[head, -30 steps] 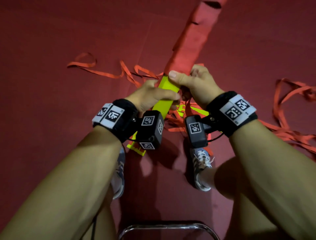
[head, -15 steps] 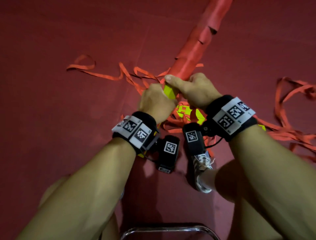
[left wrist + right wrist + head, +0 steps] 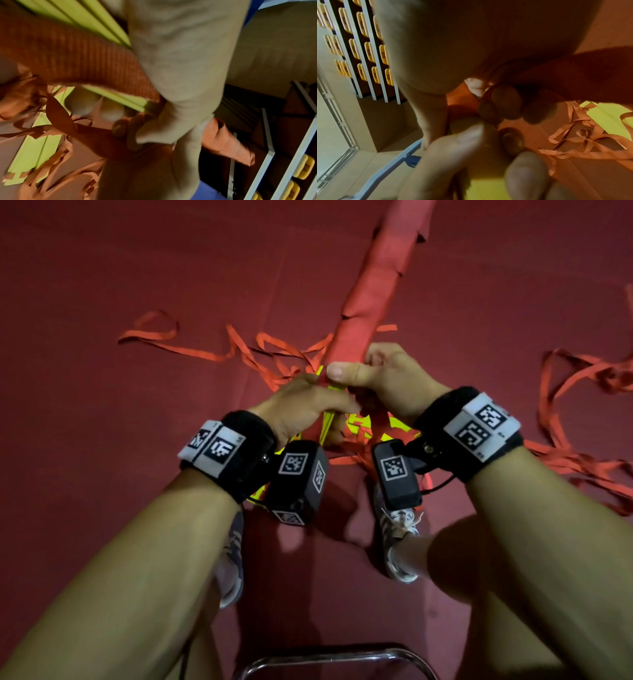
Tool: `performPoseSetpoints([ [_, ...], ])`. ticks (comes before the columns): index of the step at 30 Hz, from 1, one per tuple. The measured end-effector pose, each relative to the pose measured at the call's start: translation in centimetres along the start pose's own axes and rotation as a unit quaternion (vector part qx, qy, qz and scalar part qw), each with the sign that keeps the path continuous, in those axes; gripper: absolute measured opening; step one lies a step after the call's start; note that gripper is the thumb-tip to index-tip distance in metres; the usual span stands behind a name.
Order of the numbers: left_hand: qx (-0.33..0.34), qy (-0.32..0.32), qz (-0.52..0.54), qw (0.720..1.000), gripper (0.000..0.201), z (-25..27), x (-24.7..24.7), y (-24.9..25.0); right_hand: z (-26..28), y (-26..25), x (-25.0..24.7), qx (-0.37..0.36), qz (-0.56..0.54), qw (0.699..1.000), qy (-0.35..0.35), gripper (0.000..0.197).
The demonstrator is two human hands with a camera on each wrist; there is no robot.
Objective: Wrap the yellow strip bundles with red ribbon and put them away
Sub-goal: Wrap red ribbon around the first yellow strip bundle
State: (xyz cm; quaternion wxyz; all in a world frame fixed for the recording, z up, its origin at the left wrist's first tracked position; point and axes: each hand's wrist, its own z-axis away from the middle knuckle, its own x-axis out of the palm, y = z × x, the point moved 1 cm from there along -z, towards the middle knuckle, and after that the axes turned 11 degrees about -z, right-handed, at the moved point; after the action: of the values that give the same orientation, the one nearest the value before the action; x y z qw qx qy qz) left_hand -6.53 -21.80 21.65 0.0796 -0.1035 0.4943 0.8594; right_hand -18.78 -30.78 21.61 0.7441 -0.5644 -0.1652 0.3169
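Ribbons [image 3: 575, 465] clutter floor [image 3: 102, 285] mid/rt; left prob. passable.

- A dark red floor [image 3: 102, 285] fills the head view, crossed by faint straight seams.
- The curved chrome frame of a chair [image 3: 335, 657] shows at the bottom edge.
- In the wrist views, a rack [image 3: 361, 54] of pale uprights carries rows of yellow handles [image 3: 368, 50].
- Next to it are a plain beige wall [image 3: 382, 121], a metal frame [image 3: 342, 125] and a blue rail [image 3: 388, 163].
- The light is dim and warm, with soft shadows on the floor.
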Motion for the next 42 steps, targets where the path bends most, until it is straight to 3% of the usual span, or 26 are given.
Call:
performPoseSetpoints([
  [4,-0.006,0.086,-0.113,0.990,0.026,-0.6,0.7,-0.3,-0.1,-0.4,-0.6,-0.004,0.084,0.996,0.028,0.084],
  [7,-0.001,0.122,-0.152,0.981,0.007,-0.7,1.1,-0.5,-0.2,0.1,-0.3,0.020,0.161,0.985,0.051,0.084],
  [9,-0.008,0.154,-0.185,0.971,0.017,-0.6,1.5,-0.4,-0.7,0.7,0.0,0.033,0.186,0.980,0.069,0.085],
  [12,-0.031,0.192,-0.215,0.957,0.029,-0.9,2.0,-0.5,-1.0,1.1,0.0,0.050,0.126,0.988,0.080,0.081],
  [16,0.024,0.184,-0.180,0.966,0.027,-0.9,1.7,0.1,-0.9,0.7,-0.6,0.031,0.011,0.996,0.078,0.057],
  [18,0.050,0.147,-0.144,0.977,0.024,-0.4,1.3,0.4,-0.5,0.3,-0.7,0.013,-0.016,0.998,0.057,0.057],
  [21,0.018,0.053,-0.058,0.997,0.018,-0.1,0.7,0.5,-0.3,0.2,-0.6,-0.007,-0.026,0.999,0.039,0.068],
  [24,-0.004,0.134,-0.120,0.984,0.018,-0.6,0.7,-0.1,-0.6,0.4,-0.7,0.006,0.044,0.998,0.038,0.093],
  [28,-0.010,0.200,-0.164,0.966,0.021,-0.9,0.9,-1.0,-0.7,0.4,-0.3,0.058,0.174,0.983,0.032,0.077],
  [31,-0.035,0.231,-0.252,0.939,0.039,-1.0,1.1,-1.5,-0.5,0.3,0.6,0.090,0.223,0.969,0.054,0.087],
  [33,-0.021,0.249,-0.300,0.921,0.050,-0.9,1.3,-1.1,-0.6,0.1,0.9,0.090,0.194,0.974,0.075,0.082],
  [35,0.016,0.259,-0.296,0.919,0.050,-0.9,1.3,-0.9,-0.4,-0.2,0.6,0.075,0.124,0.984,0.100,0.063],
  [39,0.085,0.222,-0.157,0.959,0.029,-0.6,0.7,-0.5,-0.2,-0.2,0.5,0.032,-0.002,0.992,0.121,0.048],
  [42,0.086,0.126,-0.061,0.986,0.033,-0.6,0.7,0.0,0.1,-0.5,0.1,-0.019,-0.084,0.991,0.104,0.024],
])
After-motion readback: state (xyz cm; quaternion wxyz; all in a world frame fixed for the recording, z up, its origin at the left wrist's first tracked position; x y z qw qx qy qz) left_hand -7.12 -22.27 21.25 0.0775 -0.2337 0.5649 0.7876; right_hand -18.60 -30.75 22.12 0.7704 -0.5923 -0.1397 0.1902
